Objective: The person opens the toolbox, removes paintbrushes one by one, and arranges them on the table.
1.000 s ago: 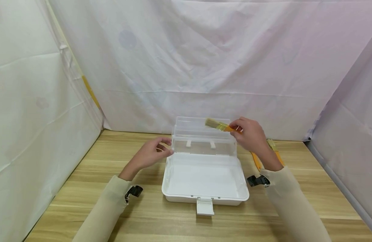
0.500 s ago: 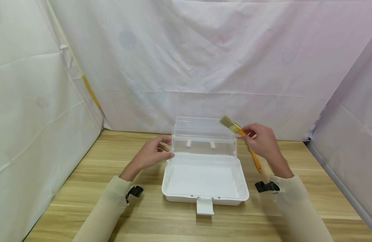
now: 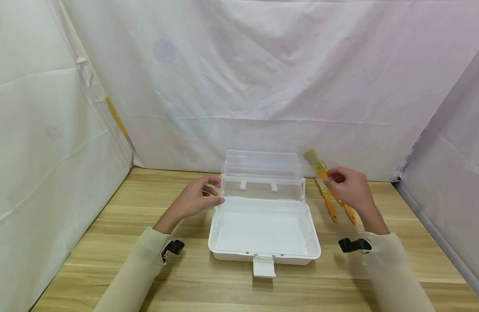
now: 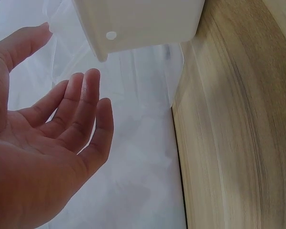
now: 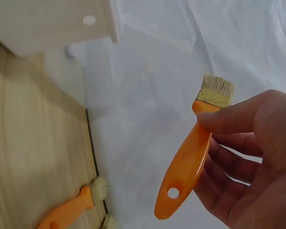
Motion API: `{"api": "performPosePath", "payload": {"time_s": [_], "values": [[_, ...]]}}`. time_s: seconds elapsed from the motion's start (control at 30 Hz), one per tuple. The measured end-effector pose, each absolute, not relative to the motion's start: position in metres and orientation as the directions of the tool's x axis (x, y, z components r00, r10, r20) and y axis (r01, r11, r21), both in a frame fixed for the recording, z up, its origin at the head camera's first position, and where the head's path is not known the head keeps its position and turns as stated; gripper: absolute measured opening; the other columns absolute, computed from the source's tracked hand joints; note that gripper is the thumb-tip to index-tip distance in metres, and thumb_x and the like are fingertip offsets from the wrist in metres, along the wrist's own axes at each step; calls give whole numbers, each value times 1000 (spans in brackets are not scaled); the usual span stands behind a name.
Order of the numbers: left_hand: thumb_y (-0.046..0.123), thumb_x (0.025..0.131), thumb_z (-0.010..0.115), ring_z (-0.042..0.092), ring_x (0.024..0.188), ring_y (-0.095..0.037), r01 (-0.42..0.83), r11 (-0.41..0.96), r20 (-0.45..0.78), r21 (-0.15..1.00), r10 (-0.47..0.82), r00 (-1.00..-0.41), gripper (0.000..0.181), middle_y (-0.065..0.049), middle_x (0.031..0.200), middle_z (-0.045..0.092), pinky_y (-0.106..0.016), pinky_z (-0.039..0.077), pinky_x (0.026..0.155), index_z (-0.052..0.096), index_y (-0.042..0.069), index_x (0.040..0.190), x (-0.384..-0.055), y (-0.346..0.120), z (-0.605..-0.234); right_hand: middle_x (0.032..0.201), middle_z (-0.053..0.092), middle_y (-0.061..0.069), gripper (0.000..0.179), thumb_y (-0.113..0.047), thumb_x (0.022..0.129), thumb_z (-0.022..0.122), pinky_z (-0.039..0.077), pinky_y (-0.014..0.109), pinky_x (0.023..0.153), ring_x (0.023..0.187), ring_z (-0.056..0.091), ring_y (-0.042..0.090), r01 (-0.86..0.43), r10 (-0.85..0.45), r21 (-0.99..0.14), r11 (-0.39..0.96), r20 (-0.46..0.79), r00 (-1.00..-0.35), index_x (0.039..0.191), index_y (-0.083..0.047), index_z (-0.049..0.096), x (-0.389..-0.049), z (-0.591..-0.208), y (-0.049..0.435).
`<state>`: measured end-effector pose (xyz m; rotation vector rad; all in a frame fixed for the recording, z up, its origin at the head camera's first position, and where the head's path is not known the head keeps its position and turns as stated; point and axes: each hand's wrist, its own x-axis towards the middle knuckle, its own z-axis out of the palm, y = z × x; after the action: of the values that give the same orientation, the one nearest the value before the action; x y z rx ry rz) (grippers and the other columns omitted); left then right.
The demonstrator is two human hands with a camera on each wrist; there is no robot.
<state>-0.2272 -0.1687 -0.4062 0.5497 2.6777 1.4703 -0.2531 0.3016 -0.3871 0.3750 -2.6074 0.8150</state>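
My right hand [image 3: 350, 186] pinches a flat paintbrush [image 5: 183, 164] by its orange handle, just below the ferrule, thumb on one side and fingers behind. Its pale bristles point up and away, to the right of the box's raised lid. My left hand [image 3: 198, 197] stays at the left edge of the clear lid [image 3: 263, 167], fingers loosely bent and thumb tip right at that edge. A white plastic box [image 3: 211, 242] stands with the lid up and its front latch [image 3: 264, 266] hanging down. Two more paintbrushes lie below the right hand, one with an orange handle [image 5: 66, 213], one partly hidden.
A wood-grain table [image 3: 177, 277] bears the box and the lying brushes. White cloth [image 3: 263, 86] hangs behind the table, with more along both sides. Black straps are on both wrists, over light sleeves [image 3: 134, 268].
My right hand has drawn the paintbrush back to the right, from over the lid to above the lying brushes, its bristles turned more upward. The left hand has barely moved.
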Motion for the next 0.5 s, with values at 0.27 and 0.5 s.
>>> {"api": "performPosePath", "payload": {"time_s": [0.27,0.5], "values": [[25,95,88,73,114,-30,284,484,131,827,325,-936,58,-15,135,70,-46,62,90,64,4,143,-228,-169,-407,108,76,17,30,-24,104,80,53,22,71,93,69,30,-241,-67,-580,779,305,-950,120,1,76,-257,-402,329],[25,95,88,74,114,-29,285,495,130,821,325,-937,58,-13,135,71,-46,62,90,64,5,144,-228,-168,-407,114,74,19,40,-29,108,74,55,23,69,95,67,25,-129,-2,-635,761,196,-981,128,5,73,-260,-412,353]]}}
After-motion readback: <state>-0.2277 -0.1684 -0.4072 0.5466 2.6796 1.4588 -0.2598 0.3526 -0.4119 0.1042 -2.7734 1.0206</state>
